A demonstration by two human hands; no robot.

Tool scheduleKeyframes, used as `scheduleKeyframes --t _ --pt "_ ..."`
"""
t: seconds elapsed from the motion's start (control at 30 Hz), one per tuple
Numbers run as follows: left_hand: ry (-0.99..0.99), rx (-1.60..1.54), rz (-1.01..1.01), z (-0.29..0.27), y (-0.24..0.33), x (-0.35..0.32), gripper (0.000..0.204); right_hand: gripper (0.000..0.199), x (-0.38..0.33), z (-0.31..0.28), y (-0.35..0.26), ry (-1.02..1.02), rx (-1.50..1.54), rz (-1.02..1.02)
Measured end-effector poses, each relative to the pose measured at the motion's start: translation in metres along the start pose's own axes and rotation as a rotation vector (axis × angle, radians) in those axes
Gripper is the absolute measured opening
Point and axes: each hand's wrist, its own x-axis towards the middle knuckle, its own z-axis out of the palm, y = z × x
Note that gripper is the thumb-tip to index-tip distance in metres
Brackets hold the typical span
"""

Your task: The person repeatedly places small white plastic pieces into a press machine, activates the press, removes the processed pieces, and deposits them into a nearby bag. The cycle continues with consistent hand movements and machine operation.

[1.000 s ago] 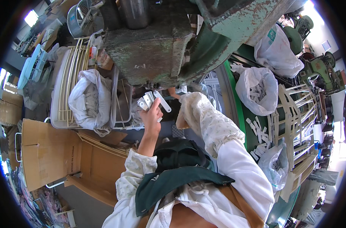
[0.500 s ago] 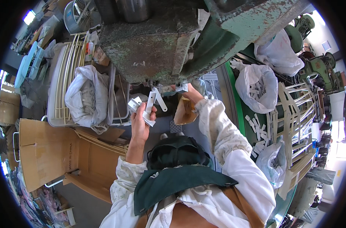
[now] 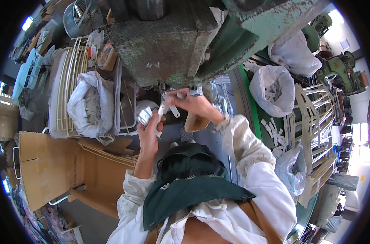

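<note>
My left hand (image 3: 148,132) is closed around several small white metal strips (image 3: 144,115), some bent or channel-shaped. One longer strip (image 3: 162,110) stands up from its fingers toward the press. My right hand (image 3: 195,104) reaches in from the right. Its fingertips overlap the top of that longer strip; they are smeared by motion, so whether they grip it cannot be told. Just under the press head (image 3: 160,57), a white strip with a rounded, holed end (image 3: 175,111) slants down behind the hands. A brown cardboard piece (image 3: 196,123) sits below my right wrist.
At left, a white sack of strips (image 3: 91,103) lies by a tray of long rods (image 3: 67,87). An open cardboard box (image 3: 51,166) is nearer. On the right, another sack (image 3: 272,91), loose strips (image 3: 275,132) and stacked slatted frames (image 3: 311,134) lie on a green surface.
My right hand has moved left from beside the press to the upper end of the long strip. The left hand has stayed nearly in place, still holding its strips. The view has shifted slightly.
</note>
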Motion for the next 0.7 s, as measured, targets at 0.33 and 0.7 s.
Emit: scheduleKeyframes --t 0.33,0.7 --pt "-0.483 -0.062 -0.403 -0.026 0.017 -0.004 0.022 0.016 -0.024 0.000 -0.005 -0.215 0.210 -0.386" --pt "-0.124 0.167 0.102 0.017 0.027 0.040 0.010 0.025 -0.026 0.013 0.016 -0.104 0.205 0.139"
